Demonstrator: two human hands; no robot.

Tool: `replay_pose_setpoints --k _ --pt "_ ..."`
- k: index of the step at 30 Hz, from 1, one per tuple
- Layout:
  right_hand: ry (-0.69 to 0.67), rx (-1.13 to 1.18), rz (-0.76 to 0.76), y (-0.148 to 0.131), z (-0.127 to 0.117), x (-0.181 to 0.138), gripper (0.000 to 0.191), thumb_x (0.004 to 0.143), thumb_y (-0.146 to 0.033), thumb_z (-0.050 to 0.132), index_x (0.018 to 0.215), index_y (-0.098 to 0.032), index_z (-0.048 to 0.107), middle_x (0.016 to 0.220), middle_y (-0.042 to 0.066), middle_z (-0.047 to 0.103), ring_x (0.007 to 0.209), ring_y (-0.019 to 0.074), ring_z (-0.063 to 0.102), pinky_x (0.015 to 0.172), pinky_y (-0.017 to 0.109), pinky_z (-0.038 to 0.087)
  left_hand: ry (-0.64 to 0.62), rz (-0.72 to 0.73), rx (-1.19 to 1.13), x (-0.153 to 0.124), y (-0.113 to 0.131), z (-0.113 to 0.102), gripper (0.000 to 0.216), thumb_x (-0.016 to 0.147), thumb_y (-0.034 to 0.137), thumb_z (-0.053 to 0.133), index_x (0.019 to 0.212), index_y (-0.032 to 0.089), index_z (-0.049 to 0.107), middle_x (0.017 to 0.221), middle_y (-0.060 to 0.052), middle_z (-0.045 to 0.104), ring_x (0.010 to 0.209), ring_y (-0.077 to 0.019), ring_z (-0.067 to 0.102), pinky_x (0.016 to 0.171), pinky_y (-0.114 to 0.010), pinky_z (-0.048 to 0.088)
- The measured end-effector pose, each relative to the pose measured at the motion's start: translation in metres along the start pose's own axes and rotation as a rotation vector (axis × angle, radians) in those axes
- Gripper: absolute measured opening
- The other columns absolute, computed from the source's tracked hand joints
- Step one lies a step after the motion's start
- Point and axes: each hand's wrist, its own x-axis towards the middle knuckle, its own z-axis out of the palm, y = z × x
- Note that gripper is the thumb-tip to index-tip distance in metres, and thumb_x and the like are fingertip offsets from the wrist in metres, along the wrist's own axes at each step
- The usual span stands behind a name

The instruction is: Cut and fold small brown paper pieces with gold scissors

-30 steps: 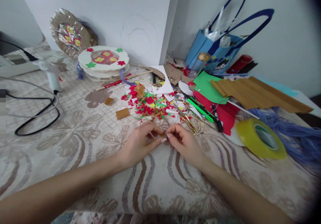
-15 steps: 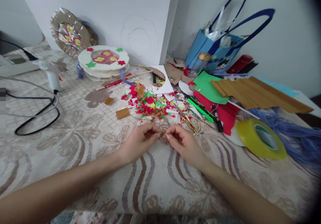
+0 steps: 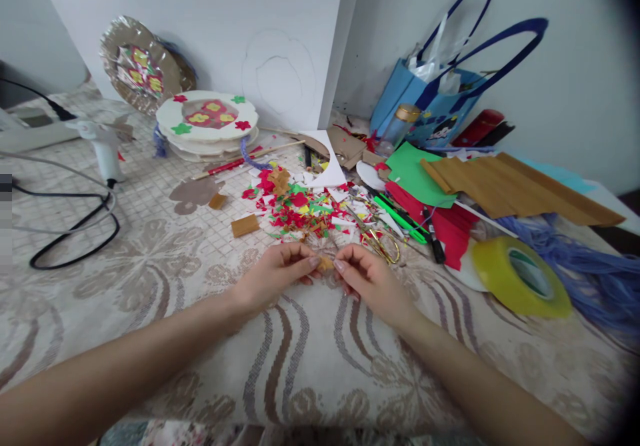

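Observation:
My left hand (image 3: pixel 274 278) and my right hand (image 3: pixel 370 279) meet at the middle of the table, fingers pinched. Between their fingertips sits a small tan-orange piece of paper (image 3: pixel 325 263); both hands pinch it. Just beyond lies a heap of red, green and yellow paper scraps (image 3: pixel 300 209). Gold-handled scissors (image 3: pixel 381 245) rest on the cloth right behind my right hand.
A yellow tape roll (image 3: pixel 520 277) lies at the right, with brown, green and red paper sheets (image 3: pixel 505 183) and a blue bag (image 3: pixel 430 99) behind. Decorated paper plates (image 3: pixel 206 121) stand at the back left. A glue gun (image 3: pixel 103 146) and black cable (image 3: pixel 75 233) are at the left.
Both hands have shifted slightly away from me, and the small tan piece now shows more plainly between the fingertips. Nothing else on the table has moved.

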Motion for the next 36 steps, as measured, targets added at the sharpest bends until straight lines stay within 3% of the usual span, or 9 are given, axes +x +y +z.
replay_pose_setpoints --k 7,13,19,25,31,36 --pt "-0.012 0.122 0.062 0.0007 0.0001 0.002 0.02 0.085 -0.037 0.054 0.079 -0.019 0.049 0.064 -0.005 0.05 0.047 0.0068 0.044 0.04 0.018 0.034 -0.084 -0.069 -0.193 -0.0015 -0.0002 0.0012 0.021 0.078 0.034 0.062 0.081 0.014 0.061 0.078 -0.004 0.064 0.073 -0.0117 0.058 0.067 -0.023 0.045" --pt "-0.037 0.164 0.037 -0.0017 0.0003 0.0 0.027 0.085 -0.046 0.05 0.086 -0.019 0.052 0.064 -0.003 0.051 0.048 0.0082 0.046 0.039 0.019 0.032 -0.045 -0.025 -0.044 -0.0005 0.0013 0.0005 0.022 0.079 0.036 0.06 0.08 0.014 0.061 0.074 -0.002 0.062 0.069 -0.0114 0.056 0.065 -0.023 0.044" --pt "-0.115 0.134 0.04 -0.0018 0.0005 -0.0002 0.019 0.083 -0.035 0.057 0.076 -0.019 0.051 0.057 -0.005 0.048 0.046 0.007 0.043 0.042 0.018 0.032 -0.116 0.036 0.083 -0.0016 0.001 0.002 0.021 0.08 0.034 0.058 0.08 0.014 0.062 0.074 -0.002 0.062 0.069 -0.0119 0.055 0.067 -0.024 0.044" --pt "-0.118 0.196 0.112 0.0047 0.0001 0.0008 0.02 0.086 -0.033 0.053 0.072 -0.019 0.052 0.052 -0.005 0.049 0.044 0.0076 0.043 0.04 0.018 0.03 -0.177 -0.007 0.022 -0.0036 0.0021 0.0035 0.018 0.081 0.032 0.058 0.08 0.014 0.061 0.074 -0.002 0.063 0.07 -0.011 0.056 0.068 -0.023 0.044" --pt "-0.096 0.235 0.122 0.0041 0.0008 0.0011 0.032 0.089 -0.044 0.044 0.073 -0.019 0.056 0.055 -0.003 0.051 0.044 0.008 0.044 0.039 0.019 0.03 -0.174 -0.02 0.003 -0.0004 0.0006 0.0015 0.022 0.083 0.034 0.054 0.078 0.013 0.06 0.072 -0.002 0.062 0.067 -0.0107 0.056 0.066 -0.023 0.044" --pt "-0.149 0.152 0.11 0.003 -0.0017 0.0018 0.022 0.082 -0.038 0.059 0.074 -0.017 0.055 0.052 -0.005 0.049 0.044 0.0068 0.042 0.041 0.018 0.03 -0.151 -0.041 0.005 -0.0004 -0.0003 0.0017 0.023 0.081 0.035 0.056 0.077 0.013 0.059 0.072 -0.002 0.063 0.066 -0.011 0.056 0.066 -0.024 0.045"
